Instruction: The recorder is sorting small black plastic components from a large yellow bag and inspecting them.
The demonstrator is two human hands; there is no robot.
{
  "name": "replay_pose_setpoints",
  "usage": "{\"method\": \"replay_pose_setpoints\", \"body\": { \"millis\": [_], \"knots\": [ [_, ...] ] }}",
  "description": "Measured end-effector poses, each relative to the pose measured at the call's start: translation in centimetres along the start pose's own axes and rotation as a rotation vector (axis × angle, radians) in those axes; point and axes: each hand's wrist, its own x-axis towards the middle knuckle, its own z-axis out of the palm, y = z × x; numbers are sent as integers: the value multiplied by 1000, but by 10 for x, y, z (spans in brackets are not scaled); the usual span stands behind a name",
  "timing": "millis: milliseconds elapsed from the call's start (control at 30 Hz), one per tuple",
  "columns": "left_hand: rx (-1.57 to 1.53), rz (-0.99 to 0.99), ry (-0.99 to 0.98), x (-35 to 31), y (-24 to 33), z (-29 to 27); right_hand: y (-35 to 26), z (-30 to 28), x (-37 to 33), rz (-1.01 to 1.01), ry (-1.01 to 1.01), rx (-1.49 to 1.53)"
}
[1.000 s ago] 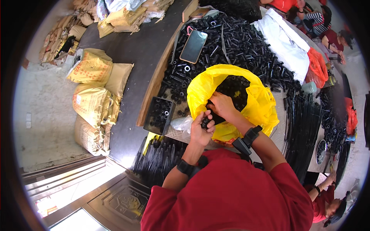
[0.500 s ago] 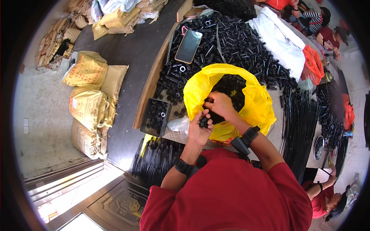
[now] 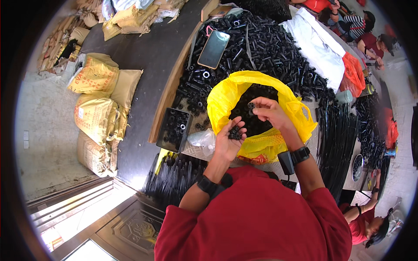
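From my remote station I note the left hand (image 3: 227, 140) cupped, fingers half curled around a cluster of small black parts (image 3: 235, 133), at the near-left rim of the yellow bag (image 3: 220, 101). The right hand (image 3: 271, 113) pinches a single black piece (image 3: 251, 106) between thumb and fingertips, over the bag's opening. Risk, in my judgement: the cluster could spill if the left palm tilts; the piece could slip, since the pinch covers little of it. Against half a second earlier, the right hand has moved away from the left fingers
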Motion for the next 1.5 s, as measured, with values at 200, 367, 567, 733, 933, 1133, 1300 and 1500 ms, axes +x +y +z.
{"method": "replay_pose_setpoints", "body": {
  "millis": [200,367,567,733,933,1133,1300,1500],
  "knots": [
    [-92,-26,76,1,-3,8,-14,13,1,-127,-77,-431],
    [-133,-63,-3,3,3,-2,1,5,-5,-175,135,-1681],
    [-171,-40,-64,5,2,-4,21,-5,-7,-259,52,-1371],
    [-144,12,0,3,2,2,20,-18,4,-160,132,-929],
    [-223,3,-78,5,1,-3,17,-6,2,-252,135,-1078],
    [-205,29,-85,2,2,3,29,7,1,-573,155,-1518],
    [-145,13,-79,4,0,0,5,1,1,-335,258,-884],
    [-201,-11,-51,7,-4,-2,-27,27,-11,-110,-164,-403]
  ]
}}
